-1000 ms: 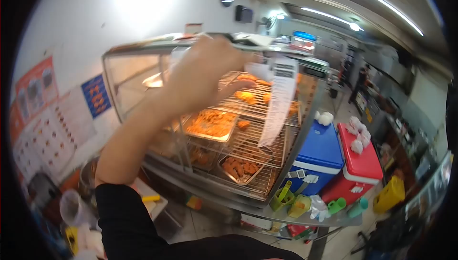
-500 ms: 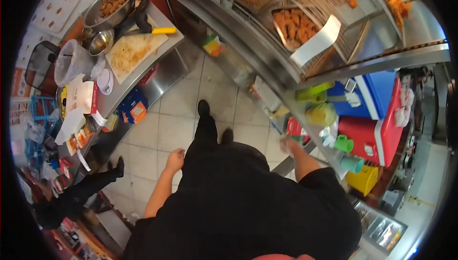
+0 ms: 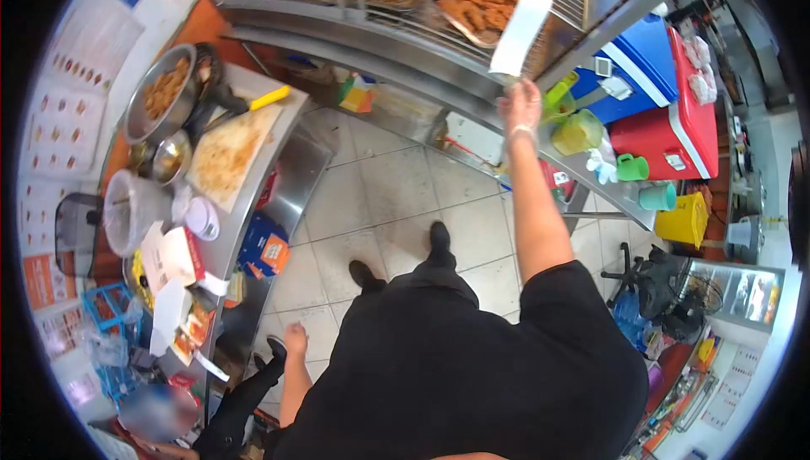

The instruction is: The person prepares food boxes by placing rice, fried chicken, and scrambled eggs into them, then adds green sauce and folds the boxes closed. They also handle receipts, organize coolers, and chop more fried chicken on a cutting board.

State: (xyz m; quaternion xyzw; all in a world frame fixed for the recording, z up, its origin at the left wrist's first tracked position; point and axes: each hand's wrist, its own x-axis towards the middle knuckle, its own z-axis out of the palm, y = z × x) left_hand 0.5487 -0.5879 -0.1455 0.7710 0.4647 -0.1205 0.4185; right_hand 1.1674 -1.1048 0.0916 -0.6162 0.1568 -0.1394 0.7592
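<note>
My right hand [image 3: 521,108] reaches forward to the front edge of the glass-sided food display [image 3: 405,34]. Its fingers are partly spread, with the fingertips right at the lower end of a white paper strip [image 3: 521,25]. That strip overlaps a tray of fried chicken pieces [image 3: 477,6] behind the glass. Low at my side hangs my left hand [image 3: 294,338], fingers curled in and nothing showing in them. Closest to it are the left counter's front and another person's dark-clothed leg [image 3: 245,397].
On the left counter are a steel bowl of chicken [image 3: 160,93], a stained cutting board [image 3: 232,160], a yellow-handled knife [image 3: 268,98] and open food boxes [image 3: 173,257]. Blue [image 3: 637,59] and red [image 3: 666,139] coolers, a green jug [image 3: 578,132] and cups stand right. Tiled floor [image 3: 396,181] lies between.
My right hand has risen from my side to the paper strip's lower end. My body has turned and stepped nearer the display. My left hand still hangs low.
</note>
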